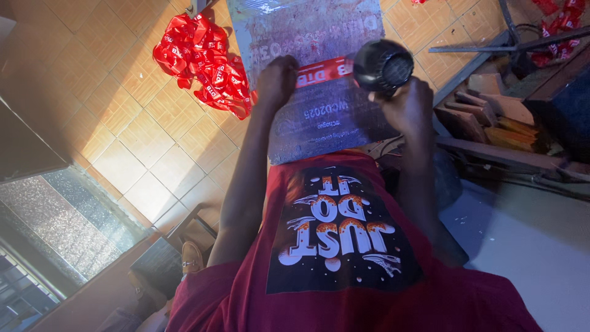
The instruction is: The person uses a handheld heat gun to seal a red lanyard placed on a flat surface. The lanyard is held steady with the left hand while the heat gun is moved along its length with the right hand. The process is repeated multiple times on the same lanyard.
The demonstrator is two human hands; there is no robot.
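My left hand (276, 80) presses a red printed ribbon strip (324, 71) flat against a grey, stained work board (307, 37) that rests on my lap. In my right hand (409, 104) I grip a black heat blower (382, 64), its round vented back facing the camera, nozzle down over the strip's right end. The ribbon lies across the board between both hands. I wear a dark red shirt with a printed panel.
A heap of red printed ribbons (200, 61) lies on the orange tiled floor (123, 110) to the left. Wood offcuts (485, 110) and metal bars (491, 46) sit at the right. More red ribbons (562, 18) are at top right. A brown shoe (192, 258) shows below left.
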